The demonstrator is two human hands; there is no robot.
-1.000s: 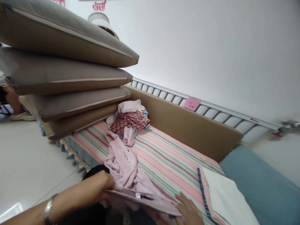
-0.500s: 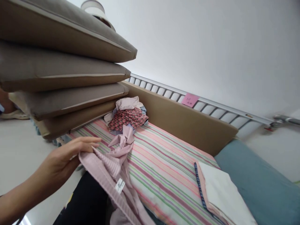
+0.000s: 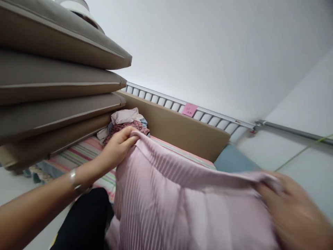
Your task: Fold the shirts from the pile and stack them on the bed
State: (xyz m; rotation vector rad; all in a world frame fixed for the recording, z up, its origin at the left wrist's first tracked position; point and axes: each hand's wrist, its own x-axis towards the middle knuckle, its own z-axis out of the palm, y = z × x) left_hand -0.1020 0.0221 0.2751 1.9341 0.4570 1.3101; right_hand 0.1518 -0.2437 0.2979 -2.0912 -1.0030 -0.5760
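Observation:
A pale pink ribbed garment (image 3: 177, 205) hangs stretched out in front of me, filling the lower middle of the view. My left hand (image 3: 118, 144) is closed on its upper left corner. My right hand (image 3: 293, 211), blurred by motion, grips the upper right corner at the lower right. The garment hides most of the striped mattress (image 3: 78, 154) behind it.
A stack of grey-brown cushions (image 3: 52, 86) looms at the left. A heap of crumpled clothes (image 3: 125, 121) lies at the far end beside a brown bed board (image 3: 182, 130). A white rail with a pink note (image 3: 189, 109) runs along the wall. A blue cover (image 3: 231, 160) shows at the right.
The pink garment has come up off the mattress and now hangs spread wide between both hands. My right hand has come back into view. The view has swung rightward.

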